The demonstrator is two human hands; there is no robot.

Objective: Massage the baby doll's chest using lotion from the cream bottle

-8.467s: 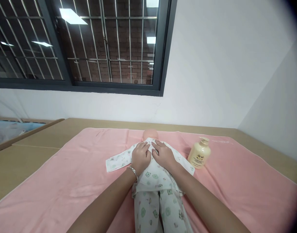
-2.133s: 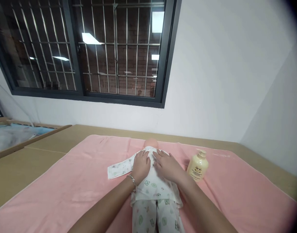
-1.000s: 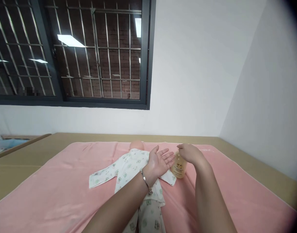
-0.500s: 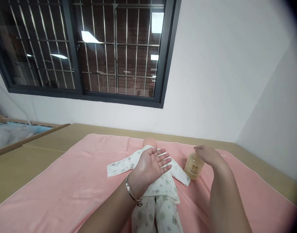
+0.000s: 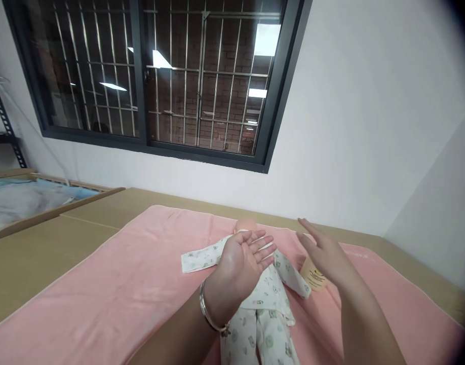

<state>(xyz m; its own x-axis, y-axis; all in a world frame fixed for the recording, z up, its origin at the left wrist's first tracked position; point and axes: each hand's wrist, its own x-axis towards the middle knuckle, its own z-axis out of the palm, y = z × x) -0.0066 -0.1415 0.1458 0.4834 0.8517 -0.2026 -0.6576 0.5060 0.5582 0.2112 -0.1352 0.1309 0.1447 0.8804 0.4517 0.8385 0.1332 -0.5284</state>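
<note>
My left hand (image 5: 244, 261), with a silver bracelet at the wrist, is held palm up over the chest of a baby doll (image 5: 246, 225). Its fingers are stretched out and nothing lies in the palm. White printed pajamas (image 5: 261, 296) cover the doll, which lies on its back with both sleeves spread. On the right, my right hand (image 5: 323, 253) hovers in front of a yellowish bottle (image 5: 313, 276), its fingers apart and holding nothing. That hand hides the bottle's top. The bottle stands beside the doll's sleeve end.
A pink blanket (image 5: 141, 284) lies under the doll on a tan surface (image 5: 35, 253). At the far left is a wooden-edged bin (image 5: 57, 215) with bluish and white cloth or plastic. Behind are a white wall (image 5: 350, 126) and a barred window (image 5: 202, 91).
My right hand has come off the bottle's top and its fingers have spread. My left hand remains palm up over the doll. The whole view has shifted slightly.
</note>
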